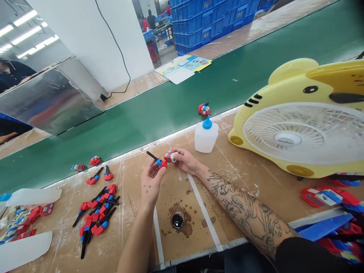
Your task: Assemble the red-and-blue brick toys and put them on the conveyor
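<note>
- Green conveyor belt (170, 110) runs diagonally across the view; its far end is cut off at the upper right, and a small red-and-blue toy (204, 109) lies on it near the bench edge.
- Brown bench (247, 170), scuffed and stained, carries white tape lines and a dark round hole (178, 221) in front of the person.
- Yellow animal-shaped fan (301, 121) stands at the right, cut off by the frame edge; small print on its hub is too fine to read.
- Flattened printed carton (184, 66) lies beyond the belt; its lettering cannot be made out.
- White squeeze bottle (206, 135) with a blue cap stands just behind the hands and bears no readable label.
- Loose pile of red, blue and black parts (96, 216) lies at the left, well apart from the hands.
- Left hand (151, 182): grip closed on a red-and-blue piece with a black rod (157, 159), the rod pointing up-left.
- Right hand (184, 159): grip closed on a red toy body (170, 156), partly hidden by the fingers, touching the rod piece above the bench centre.
</note>
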Demonstrator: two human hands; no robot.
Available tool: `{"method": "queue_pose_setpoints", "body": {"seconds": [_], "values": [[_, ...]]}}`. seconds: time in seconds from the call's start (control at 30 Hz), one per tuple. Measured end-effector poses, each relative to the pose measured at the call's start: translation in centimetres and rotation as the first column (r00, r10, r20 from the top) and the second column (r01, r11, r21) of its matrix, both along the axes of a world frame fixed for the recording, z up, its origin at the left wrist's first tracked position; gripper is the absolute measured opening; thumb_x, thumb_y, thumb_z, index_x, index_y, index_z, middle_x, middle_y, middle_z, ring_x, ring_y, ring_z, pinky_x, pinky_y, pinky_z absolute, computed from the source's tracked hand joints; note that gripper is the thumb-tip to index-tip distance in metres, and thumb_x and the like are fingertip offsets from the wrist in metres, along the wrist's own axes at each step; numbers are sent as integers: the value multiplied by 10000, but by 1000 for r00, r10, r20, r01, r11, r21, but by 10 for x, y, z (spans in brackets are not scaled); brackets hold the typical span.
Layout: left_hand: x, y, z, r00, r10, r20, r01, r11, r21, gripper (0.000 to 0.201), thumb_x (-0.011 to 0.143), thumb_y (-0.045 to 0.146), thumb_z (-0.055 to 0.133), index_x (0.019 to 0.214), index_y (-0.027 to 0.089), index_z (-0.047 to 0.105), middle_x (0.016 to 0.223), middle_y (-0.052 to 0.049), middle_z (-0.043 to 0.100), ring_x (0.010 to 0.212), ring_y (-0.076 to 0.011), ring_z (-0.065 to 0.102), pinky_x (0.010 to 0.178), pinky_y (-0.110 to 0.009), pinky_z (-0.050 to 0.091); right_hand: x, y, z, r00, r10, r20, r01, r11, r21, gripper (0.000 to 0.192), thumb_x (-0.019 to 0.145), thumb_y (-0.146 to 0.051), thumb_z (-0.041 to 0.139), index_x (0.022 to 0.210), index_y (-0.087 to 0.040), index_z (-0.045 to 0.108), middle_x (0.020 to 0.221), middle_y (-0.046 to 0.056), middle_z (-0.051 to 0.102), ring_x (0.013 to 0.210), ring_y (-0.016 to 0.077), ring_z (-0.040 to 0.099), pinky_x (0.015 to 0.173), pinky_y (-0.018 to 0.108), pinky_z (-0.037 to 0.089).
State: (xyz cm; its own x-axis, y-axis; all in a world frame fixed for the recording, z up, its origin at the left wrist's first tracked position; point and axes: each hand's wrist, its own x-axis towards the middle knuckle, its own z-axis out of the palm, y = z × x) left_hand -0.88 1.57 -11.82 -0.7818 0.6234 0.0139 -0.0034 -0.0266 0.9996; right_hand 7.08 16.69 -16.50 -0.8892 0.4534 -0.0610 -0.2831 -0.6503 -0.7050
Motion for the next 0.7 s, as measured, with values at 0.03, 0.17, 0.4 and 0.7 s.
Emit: {"method": "queue_pose_setpoints", "body": {"seconds": [0.03,0.17,0.4,0.7], "values": [[0,2,0,1000,-3,-7,3,1000,-11,512,703,357,835,1155,172,681,1083,-102,728,1009,-223,688,954,-361,512,-1,0,0,1000,0,-1,0,1000,11,465,605,-402,881,967,-188,682,913,46,726,744,148,638,659,259,464],[-5,5,-1,1000,9,-7,-9,999,-40,549,709,349,831,1192,150,664,1101,-121,732,1022,-233,692,973,-385,505,-6,-3,-4,999,-41,-21,44,985,167,458,610,-327,884,985,-187,662,953,39,723,832,165,663,792,298,490],[-5,8,-4,1000,18,-5,-18,998,-52,414,761,388,763,1082,133,702,1114,-117,724,1066,-243,669,985,-358,483,-2,-16,-2,946,-321,39,217,722,657,534,680,-368,839,1122,-179,606,1034,73,683,904,213,640,831,359,502],[20,51,-11,995,78,-55,-77,997,24,367,702,262,772,982,181,548,910,-23,644,837,-140,645,777,-234,494,6,-27,11,812,-538,-225,353,146,924,231,866,-200,597,1095,-197,623,1006,98,650,959,257,580,852,405,488]]}}
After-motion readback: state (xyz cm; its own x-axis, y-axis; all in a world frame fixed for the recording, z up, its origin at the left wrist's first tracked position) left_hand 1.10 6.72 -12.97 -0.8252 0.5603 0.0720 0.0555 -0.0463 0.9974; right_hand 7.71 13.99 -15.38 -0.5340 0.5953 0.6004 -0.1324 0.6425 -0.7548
